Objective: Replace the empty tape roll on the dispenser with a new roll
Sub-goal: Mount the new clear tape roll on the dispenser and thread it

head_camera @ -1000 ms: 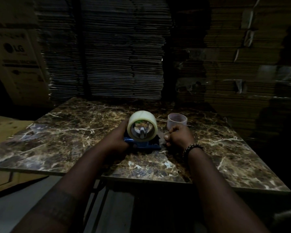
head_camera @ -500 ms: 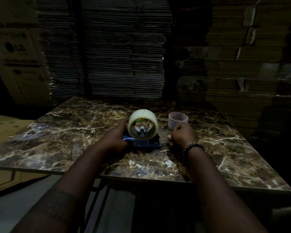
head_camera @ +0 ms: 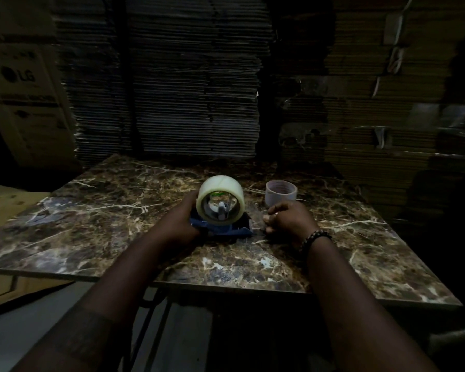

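A full roll of pale clear tape [head_camera: 220, 187] sits on the hub of a blue dispenser [head_camera: 234, 231] that rests on the marble table [head_camera: 105, 210]. My left hand [head_camera: 179, 224] grips the dispenser's left side, under the roll. To the right of the dispenser, my right hand [head_camera: 287, 218] is closed with its fingertips pinched low near the table; a thin strip of tape seems to run from the dispenser to them, though the dim light leaves this unsure. The empty roll core [head_camera: 281, 193] stands upright just behind my right hand.
Tall stacks of flattened cardboard [head_camera: 172, 89] rise right behind the table. A printed carton [head_camera: 24, 103] leans at the left. The table's front edge [head_camera: 279, 287] is close to me, with a dark metal frame below it.
My right hand has shifted a little to the right, away from the dispenser. The left hand and the roll have stayed in place.
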